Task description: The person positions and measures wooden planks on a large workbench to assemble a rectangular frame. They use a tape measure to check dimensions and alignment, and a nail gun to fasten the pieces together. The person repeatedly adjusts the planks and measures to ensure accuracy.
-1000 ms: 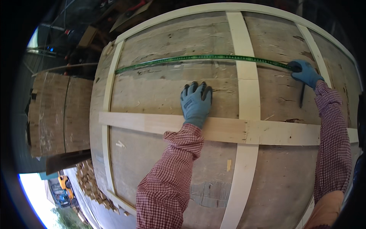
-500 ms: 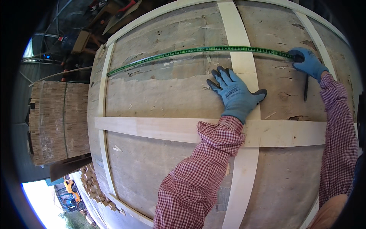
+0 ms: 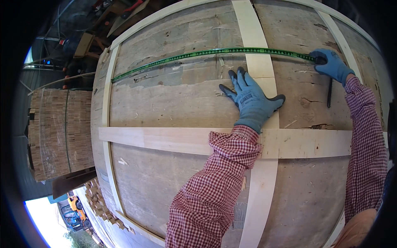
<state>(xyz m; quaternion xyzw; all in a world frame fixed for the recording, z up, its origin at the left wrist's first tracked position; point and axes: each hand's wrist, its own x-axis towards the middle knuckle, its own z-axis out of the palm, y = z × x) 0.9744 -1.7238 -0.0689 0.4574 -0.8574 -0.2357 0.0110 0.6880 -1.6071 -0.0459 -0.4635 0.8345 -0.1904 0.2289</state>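
Note:
A green measuring tape (image 3: 198, 53) is drawn out across a frame of pale wooden slats that lies on a worn plywood board (image 3: 178, 99). Its far left end meets the left slat (image 3: 106, 95). At the right, my right hand (image 3: 334, 68), in a blue glove with dark fingertips, is closed around the tape measure's dark case, which is mostly hidden. My left hand (image 3: 251, 99), gloved alike, lies with fingers spread over the upright middle slat (image 3: 264, 74) and the board beside it, below the tape. A slim dark stick-like thing (image 3: 329, 93) is below my right hand.
A long cross slat (image 3: 173, 139) runs below my left hand. Splinters (image 3: 123, 161) lie on the board. To the left stand a wrapped stack of wood pieces (image 3: 62, 132), loose wood blocks (image 3: 99, 202) and, farther off, an orange forklift (image 3: 75, 211).
The whole view has shifted slightly, so things sit a little farther left. My left hand's fingers have changed their spread a little; my right hand keeps hold of the tape measure.

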